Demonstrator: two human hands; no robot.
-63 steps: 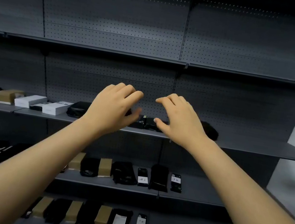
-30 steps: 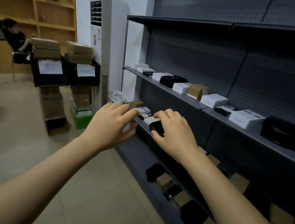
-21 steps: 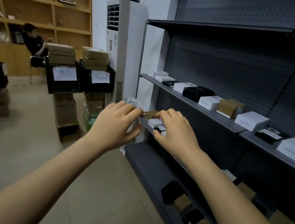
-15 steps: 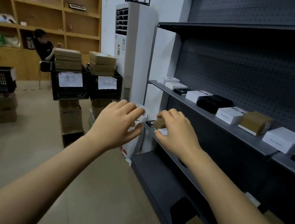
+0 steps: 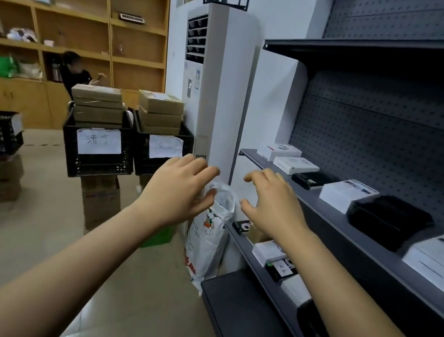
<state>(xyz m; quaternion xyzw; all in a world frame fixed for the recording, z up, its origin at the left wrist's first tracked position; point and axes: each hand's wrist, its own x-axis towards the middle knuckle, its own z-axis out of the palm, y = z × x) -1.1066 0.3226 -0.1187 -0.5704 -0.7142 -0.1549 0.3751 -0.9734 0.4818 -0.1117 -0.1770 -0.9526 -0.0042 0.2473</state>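
Observation:
My left hand (image 5: 179,187) and my right hand (image 5: 273,203) are held out in front of me at chest height, palms down, fingers loosely curved, a small gap between them. Neither hand holds or touches anything. They hover in the air near the left end of a dark grey metal shelf unit (image 5: 378,247). On its shelves lie white boxes (image 5: 348,194), a black pouch (image 5: 388,219) and small packs (image 5: 271,251) below my right wrist.
A tall white floor air conditioner (image 5: 212,93) stands ahead, a printed plastic bag (image 5: 209,237) at its foot. Two black crates (image 5: 98,147) with cardboard boxes sit on cartons to the left. A person (image 5: 75,74) sits by wooden shelving (image 5: 71,25) at the back.
My view has swung left from facing the shelves to looking along them into the room. Both hands stay raised and empty in the same pose, slightly further apart now.

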